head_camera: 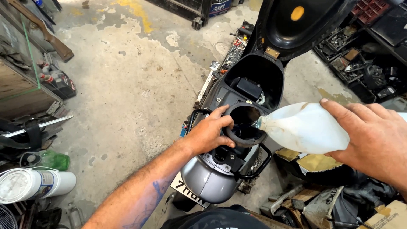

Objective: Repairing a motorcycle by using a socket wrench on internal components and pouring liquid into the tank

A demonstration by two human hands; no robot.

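Left hand [210, 132]: fingers curl around the near-left rim of a black funnel [245, 126], thumb on the near edge, fingertips over the top edge; a closed grip on the rim, steadying it.

Right hand [369, 136]: palm and spread fingers lie over the top and far side of a white plastic jug [306, 127]; the hand wraps the jug's body. The underside of the grip is hidden.

Jug axis: long axis runs right to left, almost level, neck tipped slightly down toward the funnel.

Jug mouth: at the right rim of the funnel, touching or just inside it; I cannot tell which.

Key relation: funnel lies left of the jug's neck, directly on its axis. Left hand is on the funnel; right hand is well to the right, at the jug's broad end.

Funnel seat: sits over the rear of a grey scooter [210, 180], just near of the open under-seat compartment [254, 82]. What it drains into is hidden.

Seat [292, 21]: black, hinged up at the far end.

Flow: no liquid visible at the mouth; the jug is translucent and dirty, its fill level not readable.

Surroundings: stained concrete floor [131, 93] to the left; green bottle [53, 160] and white canister [34, 183] near left; parts trays [360, 55] far right.
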